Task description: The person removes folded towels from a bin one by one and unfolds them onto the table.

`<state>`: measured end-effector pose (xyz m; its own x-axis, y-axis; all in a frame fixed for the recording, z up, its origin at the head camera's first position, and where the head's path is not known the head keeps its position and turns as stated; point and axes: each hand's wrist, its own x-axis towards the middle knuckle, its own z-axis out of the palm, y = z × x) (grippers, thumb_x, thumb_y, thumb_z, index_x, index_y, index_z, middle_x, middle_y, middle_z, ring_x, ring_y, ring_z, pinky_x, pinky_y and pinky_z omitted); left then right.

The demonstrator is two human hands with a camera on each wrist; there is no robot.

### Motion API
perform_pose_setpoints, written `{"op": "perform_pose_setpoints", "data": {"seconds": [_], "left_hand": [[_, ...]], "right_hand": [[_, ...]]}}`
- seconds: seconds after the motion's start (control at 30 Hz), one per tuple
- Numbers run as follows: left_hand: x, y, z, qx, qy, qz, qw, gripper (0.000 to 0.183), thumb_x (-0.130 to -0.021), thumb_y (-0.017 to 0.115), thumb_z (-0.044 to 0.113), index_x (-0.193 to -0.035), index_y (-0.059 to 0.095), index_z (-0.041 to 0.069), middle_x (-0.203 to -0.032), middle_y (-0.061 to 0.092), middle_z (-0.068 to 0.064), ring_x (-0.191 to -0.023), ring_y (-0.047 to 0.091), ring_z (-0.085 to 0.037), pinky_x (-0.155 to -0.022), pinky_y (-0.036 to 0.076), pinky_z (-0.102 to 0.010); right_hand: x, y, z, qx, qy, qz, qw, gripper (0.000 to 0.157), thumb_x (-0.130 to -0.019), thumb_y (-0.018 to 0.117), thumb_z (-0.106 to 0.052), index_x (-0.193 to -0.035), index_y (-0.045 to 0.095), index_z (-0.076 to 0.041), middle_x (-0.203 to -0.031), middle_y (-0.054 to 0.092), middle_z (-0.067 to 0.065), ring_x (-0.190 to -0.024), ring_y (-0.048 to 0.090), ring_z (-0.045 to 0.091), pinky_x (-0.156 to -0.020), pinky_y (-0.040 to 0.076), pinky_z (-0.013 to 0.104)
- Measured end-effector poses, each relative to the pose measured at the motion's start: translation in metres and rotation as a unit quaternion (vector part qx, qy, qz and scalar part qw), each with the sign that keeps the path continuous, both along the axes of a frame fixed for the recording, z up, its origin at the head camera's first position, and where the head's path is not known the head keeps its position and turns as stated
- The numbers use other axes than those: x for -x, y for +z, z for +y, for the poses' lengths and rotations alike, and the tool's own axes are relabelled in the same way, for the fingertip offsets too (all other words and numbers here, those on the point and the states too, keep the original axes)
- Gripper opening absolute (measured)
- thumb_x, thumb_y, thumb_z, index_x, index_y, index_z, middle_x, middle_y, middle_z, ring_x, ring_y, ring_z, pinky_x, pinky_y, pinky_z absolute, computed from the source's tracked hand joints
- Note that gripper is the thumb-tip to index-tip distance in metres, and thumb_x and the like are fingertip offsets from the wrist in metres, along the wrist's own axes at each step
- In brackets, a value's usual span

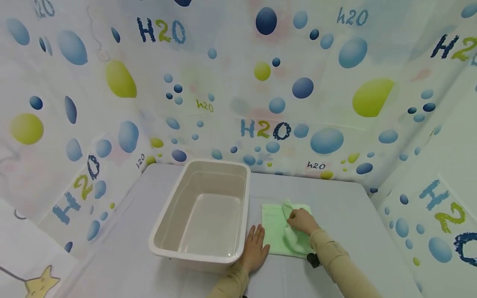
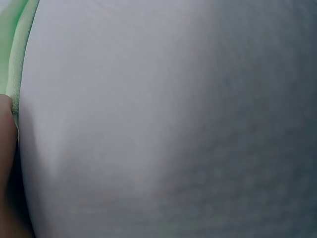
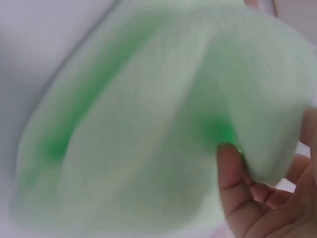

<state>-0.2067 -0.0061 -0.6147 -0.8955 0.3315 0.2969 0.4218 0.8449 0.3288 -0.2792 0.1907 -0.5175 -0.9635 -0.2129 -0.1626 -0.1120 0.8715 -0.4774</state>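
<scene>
A light green cloth (image 1: 275,227) lies on the white table, its right part lifted into folds. My right hand (image 1: 303,221) pinches that raised part between thumb and fingers. Up close in the right wrist view, the cloth (image 3: 138,124) hangs in soft folds from the right hand (image 3: 272,198). Beside the cloth's left edge, my left hand (image 1: 255,250) lies flat on the table with its fingers extended, close against the right side of a beige plastic basin (image 1: 208,223). The left wrist view shows mostly tabletop, with the cloth's edge (image 2: 15,54) at the far left.
The basin stands on the table (image 1: 343,223) to the left of both hands, with nothing in it. Walls of printed fabric (image 1: 231,82) with bubbles and H2O lettering enclose the back and sides. A dark small object (image 1: 313,260) sits at the right wrist.
</scene>
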Motion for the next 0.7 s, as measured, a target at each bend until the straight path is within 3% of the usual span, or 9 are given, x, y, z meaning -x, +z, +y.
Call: {"op": "perform_pose_setpoints", "data": {"seconds": [0.07,0.1,0.2,0.3,0.33,0.43,0.6,0.7], "left_hand": [[-0.002,-0.003,0.000,-0.004,-0.003,0.023,0.9997,0.053,-0.100,0.033,0.032,-0.138,0.039,-0.006,-0.145,0.040,-0.019,-0.138,0.031,-0.033,-0.117,0.013,-0.035],[0.001,-0.012,0.000,0.002,-0.003,0.049,0.9988,0.056,-0.101,0.027,0.035,-0.142,0.033,-0.003,-0.149,0.034,-0.017,-0.142,0.024,-0.031,-0.119,0.006,-0.032],[0.001,-0.018,0.000,-0.007,-0.002,0.076,0.9971,0.058,-0.102,0.022,0.037,-0.144,0.029,-0.002,-0.151,0.031,-0.016,-0.144,0.019,-0.029,-0.118,-0.007,-0.025],[0.002,-0.019,-0.002,-0.018,-0.003,0.069,0.9975,0.056,-0.101,0.028,0.035,-0.141,0.034,-0.003,-0.149,0.034,-0.018,-0.141,0.024,-0.033,-0.119,0.001,-0.028],[-0.001,-0.010,-0.002,-0.029,-0.005,0.046,0.9985,0.053,-0.100,0.035,0.031,-0.137,0.039,-0.007,-0.144,0.040,-0.021,-0.137,0.032,-0.035,-0.118,0.008,-0.031],[-0.002,-0.005,-0.002,-0.029,-0.006,0.013,0.9995,0.053,-0.097,0.041,0.029,-0.134,0.042,-0.008,-0.142,0.042,-0.022,-0.133,0.035,-0.038,-0.112,0.020,-0.037],[-0.002,0.000,0.000,-0.019,-0.007,-0.011,0.9997,0.053,-0.096,0.042,0.028,-0.135,0.041,-0.008,-0.144,0.040,-0.021,-0.136,0.033,-0.038,-0.109,0.024,-0.042],[-0.001,0.000,0.000,-0.009,-0.005,0.000,1.0000,0.053,-0.096,0.043,0.028,-0.135,0.042,-0.008,-0.143,0.041,-0.021,-0.135,0.034,-0.037,-0.108,0.026,-0.041]], "right_hand": [[-0.003,0.006,0.015,0.017,-0.017,-0.023,0.999,0.020,-0.085,0.057,-0.006,-0.103,0.061,0.002,-0.095,0.064,0.015,-0.066,0.055,0.018,-0.059,0.048,0.030],[-0.004,0.009,0.022,0.022,-0.022,-0.033,0.999,0.023,-0.083,0.056,-0.003,-0.105,0.059,0.002,-0.100,0.063,0.017,-0.065,0.053,0.017,-0.058,0.048,0.029],[-0.008,0.010,0.044,0.042,-0.034,-0.052,0.997,0.036,-0.077,0.046,0.006,-0.110,0.057,0.001,-0.111,0.059,0.024,-0.066,0.051,0.019,-0.056,0.048,0.029],[-0.008,0.003,0.062,0.055,-0.044,-0.051,0.996,0.041,-0.074,0.040,0.007,-0.109,0.060,-0.002,-0.118,0.056,0.026,-0.075,0.051,0.021,-0.057,0.048,0.029],[-0.008,0.000,0.068,0.062,-0.049,-0.050,0.996,0.041,-0.074,0.039,0.007,-0.107,0.062,-0.002,-0.117,0.056,0.026,-0.077,0.052,0.022,-0.057,0.048,0.029],[-0.009,-0.004,0.089,0.080,-0.070,-0.060,0.992,0.040,-0.074,0.038,0.007,-0.103,0.066,0.000,-0.116,0.058,0.027,-0.080,0.053,0.022,-0.058,0.049,0.030],[-0.010,-0.003,0.127,0.099,-0.124,-0.099,0.982,0.032,-0.083,0.048,-0.008,-0.106,0.065,0.007,-0.114,0.060,0.027,-0.083,0.058,0.021,-0.063,0.054,0.032],[-0.011,0.000,0.147,0.093,-0.132,-0.129,0.978,0.044,-0.085,0.056,-0.022,-0.114,0.058,0.012,-0.118,0.054,0.032,-0.093,0.059,0.028,-0.067,0.055,0.038]]}}
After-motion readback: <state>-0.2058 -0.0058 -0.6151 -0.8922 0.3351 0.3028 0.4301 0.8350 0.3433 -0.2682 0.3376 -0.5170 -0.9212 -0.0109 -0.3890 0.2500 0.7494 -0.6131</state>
